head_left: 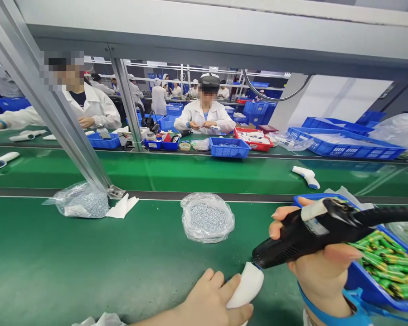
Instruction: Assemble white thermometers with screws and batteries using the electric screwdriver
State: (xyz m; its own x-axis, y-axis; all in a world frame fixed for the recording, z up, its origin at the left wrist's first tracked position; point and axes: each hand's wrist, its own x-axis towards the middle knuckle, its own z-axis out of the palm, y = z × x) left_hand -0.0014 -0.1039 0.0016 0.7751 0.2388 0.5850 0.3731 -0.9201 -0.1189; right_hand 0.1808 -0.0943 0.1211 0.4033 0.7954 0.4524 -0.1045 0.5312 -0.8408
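Note:
My right hand (321, 271) is wrapped round a black electric screwdriver (302, 231) with a cable leaving its back end. The screwdriver tilts down to the left, its tip at the upper end of a white plastic housing (247, 285). Whether the tip touches a screw is too small to see. My left hand (212, 299) grips that housing from the left, close above the green bench. A little farther out lies an open clear plastic bag of small silvery screws (208, 217). A blue wrist strap (321, 303) circles my right wrist.
At the right stands a blue bin (355, 276) of green batteries (389, 262). Another bag of small parts (88, 203) and white paper (123, 207) lie by a metal post (68, 117). Beyond runs a green conveyor (197, 174) carrying a white thermometer-shaped device (306, 175). Co-workers sit across it.

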